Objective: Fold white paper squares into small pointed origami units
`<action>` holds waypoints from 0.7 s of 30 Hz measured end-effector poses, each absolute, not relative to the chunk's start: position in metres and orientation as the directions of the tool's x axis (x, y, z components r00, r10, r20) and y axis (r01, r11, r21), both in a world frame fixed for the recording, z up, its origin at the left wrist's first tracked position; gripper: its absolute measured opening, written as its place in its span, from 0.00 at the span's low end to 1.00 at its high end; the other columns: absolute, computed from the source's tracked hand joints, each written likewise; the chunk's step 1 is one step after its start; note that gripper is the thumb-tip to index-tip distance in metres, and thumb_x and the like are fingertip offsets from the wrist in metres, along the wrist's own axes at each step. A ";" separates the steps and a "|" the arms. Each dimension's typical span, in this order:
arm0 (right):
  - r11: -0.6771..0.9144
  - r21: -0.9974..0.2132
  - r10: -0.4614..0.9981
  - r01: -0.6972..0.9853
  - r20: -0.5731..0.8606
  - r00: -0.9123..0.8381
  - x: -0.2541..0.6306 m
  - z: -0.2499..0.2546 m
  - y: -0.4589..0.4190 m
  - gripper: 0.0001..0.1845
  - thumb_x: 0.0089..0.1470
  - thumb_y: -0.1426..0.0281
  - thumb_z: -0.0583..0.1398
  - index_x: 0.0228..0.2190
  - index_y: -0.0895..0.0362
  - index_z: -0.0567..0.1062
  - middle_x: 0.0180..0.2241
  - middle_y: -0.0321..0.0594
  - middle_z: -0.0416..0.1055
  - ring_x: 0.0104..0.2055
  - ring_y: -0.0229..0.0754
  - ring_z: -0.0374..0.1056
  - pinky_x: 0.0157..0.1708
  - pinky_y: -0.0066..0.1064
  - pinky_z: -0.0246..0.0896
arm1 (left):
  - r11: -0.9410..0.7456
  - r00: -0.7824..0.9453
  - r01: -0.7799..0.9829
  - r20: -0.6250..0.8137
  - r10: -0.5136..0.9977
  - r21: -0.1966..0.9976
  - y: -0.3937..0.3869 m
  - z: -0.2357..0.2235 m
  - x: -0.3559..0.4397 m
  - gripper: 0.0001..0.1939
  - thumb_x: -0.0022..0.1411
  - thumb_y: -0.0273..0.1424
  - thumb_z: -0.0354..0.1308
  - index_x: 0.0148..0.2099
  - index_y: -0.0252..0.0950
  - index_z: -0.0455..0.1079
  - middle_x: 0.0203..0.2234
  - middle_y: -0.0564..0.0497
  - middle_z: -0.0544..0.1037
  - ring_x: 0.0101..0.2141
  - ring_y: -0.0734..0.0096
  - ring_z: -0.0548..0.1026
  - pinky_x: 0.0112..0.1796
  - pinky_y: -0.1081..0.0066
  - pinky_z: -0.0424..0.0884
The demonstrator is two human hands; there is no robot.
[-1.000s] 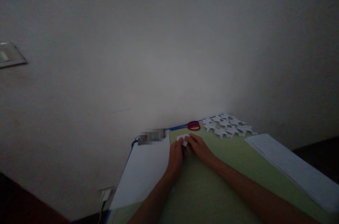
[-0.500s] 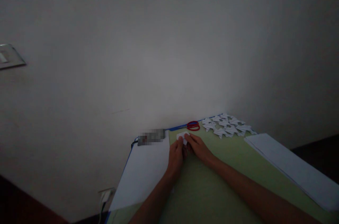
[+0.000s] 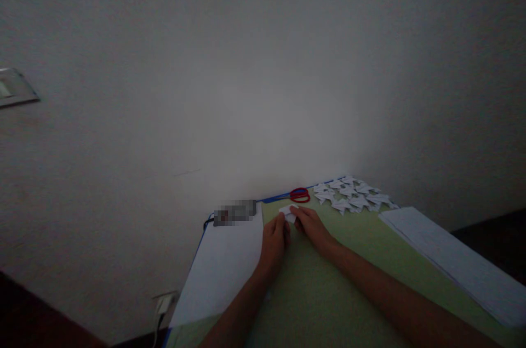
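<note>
Between my two hands is a small folded piece of white paper, raised over the green tabletop. My left hand pinches its left side, thumb on top. From the right, my right hand grips the other edge with its thumb and fingers closed. The paper's exact folds are too small and dim to make out, and my fingers hide part of it. Just beyond my hands lie red-handled scissors. Several folded white paper shapes sit together at the far right corner.
A large white sheet covers the table's left side, with a blurred flat object at its far end. Long white paper strips or sheets lie along the right edge. The wall stands directly behind; a plugged socket is low on the left.
The folded paper has turned and shifted slightly right between my fingers. My right hand has moved a little to the right, away from my left.
</note>
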State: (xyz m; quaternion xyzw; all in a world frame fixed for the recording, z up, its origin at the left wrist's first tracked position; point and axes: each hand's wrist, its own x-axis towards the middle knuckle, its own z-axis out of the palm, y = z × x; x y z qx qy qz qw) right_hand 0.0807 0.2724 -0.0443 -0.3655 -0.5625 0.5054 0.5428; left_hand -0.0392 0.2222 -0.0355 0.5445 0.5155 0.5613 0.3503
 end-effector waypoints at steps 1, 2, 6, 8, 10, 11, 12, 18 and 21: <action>0.220 -0.965 0.962 -0.141 0.239 -0.136 0.081 -0.045 0.273 0.27 0.49 0.44 0.59 0.18 0.54 0.66 0.16 0.30 0.60 0.19 0.36 0.55 0.22 0.31 0.49 | -0.228 -0.154 0.183 0.257 0.954 0.956 0.222 -0.036 -0.040 0.33 0.60 0.63 0.49 0.24 0.37 0.64 0.14 0.56 0.63 0.17 0.74 0.60 0.23 0.71 0.55; 0.219 -0.965 0.963 -0.143 0.237 -0.130 0.080 -0.045 0.273 0.27 0.49 0.44 0.59 0.18 0.54 0.66 0.16 0.30 0.60 0.19 0.36 0.55 0.22 0.31 0.49 | -0.230 -0.146 0.191 0.260 0.955 0.954 0.222 -0.036 -0.040 0.33 0.59 0.63 0.50 0.25 0.37 0.64 0.14 0.56 0.63 0.17 0.74 0.60 0.23 0.71 0.55; 0.217 -0.965 0.964 -0.148 0.236 -0.122 0.080 -0.045 0.273 0.27 0.48 0.43 0.60 0.17 0.54 0.66 0.16 0.30 0.60 0.19 0.37 0.56 0.23 0.31 0.49 | -0.233 -0.133 0.194 0.261 0.956 0.953 0.223 -0.036 -0.041 0.32 0.59 0.62 0.50 0.26 0.37 0.65 0.14 0.56 0.63 0.17 0.74 0.60 0.22 0.71 0.55; 0.216 -0.965 0.965 -0.148 0.234 -0.116 0.080 -0.045 0.274 0.28 0.48 0.43 0.60 0.17 0.53 0.67 0.16 0.31 0.61 0.20 0.37 0.56 0.23 0.32 0.49 | -0.235 -0.141 0.197 0.265 0.954 0.952 0.223 -0.036 -0.041 0.31 0.60 0.61 0.50 0.26 0.37 0.65 0.14 0.57 0.63 0.17 0.74 0.60 0.22 0.71 0.55; 0.215 -0.965 0.967 -0.149 0.232 -0.106 0.080 -0.046 0.274 0.28 0.48 0.42 0.60 0.17 0.53 0.67 0.16 0.31 0.61 0.20 0.38 0.57 0.23 0.32 0.50 | -0.230 -0.148 0.199 0.261 0.954 0.953 0.223 -0.036 -0.040 0.29 0.61 0.59 0.51 0.27 0.37 0.65 0.13 0.57 0.63 0.17 0.74 0.60 0.22 0.72 0.55; 0.216 -0.965 0.968 -0.150 0.232 -0.101 0.080 -0.046 0.274 0.29 0.48 0.42 0.59 0.17 0.53 0.67 0.16 0.31 0.61 0.20 0.38 0.57 0.23 0.32 0.50 | -0.225 -0.149 0.197 0.256 0.955 0.954 0.222 -0.036 -0.040 0.28 0.61 0.58 0.52 0.27 0.37 0.66 0.13 0.57 0.63 0.16 0.74 0.60 0.22 0.72 0.55; 0.216 -0.965 0.968 -0.151 0.232 -0.097 0.081 -0.046 0.274 0.29 0.48 0.42 0.59 0.17 0.53 0.67 0.16 0.31 0.61 0.20 0.38 0.57 0.23 0.32 0.50 | -0.223 -0.149 0.195 0.253 0.956 0.955 0.222 -0.036 -0.040 0.27 0.62 0.56 0.52 0.27 0.37 0.66 0.13 0.57 0.63 0.16 0.75 0.59 0.22 0.72 0.54; 0.212 -0.965 0.970 -0.155 0.227 -0.089 0.081 -0.046 0.275 0.29 0.48 0.42 0.60 0.17 0.53 0.66 0.16 0.31 0.60 0.20 0.37 0.56 0.23 0.31 0.49 | -0.234 -0.153 0.220 0.271 0.950 0.947 0.221 -0.034 -0.040 0.22 0.64 0.49 0.52 0.29 0.36 0.69 0.13 0.57 0.64 0.17 0.75 0.60 0.23 0.72 0.56; 0.209 -0.965 0.971 -0.158 0.224 -0.084 0.080 -0.046 0.275 0.29 0.47 0.41 0.60 0.17 0.53 0.66 0.15 0.31 0.60 0.19 0.37 0.56 0.22 0.31 0.49 | -0.244 -0.171 0.213 0.282 0.944 0.946 0.220 -0.033 -0.039 0.18 0.63 0.46 0.53 0.32 0.36 0.69 0.14 0.58 0.64 0.17 0.75 0.61 0.23 0.73 0.57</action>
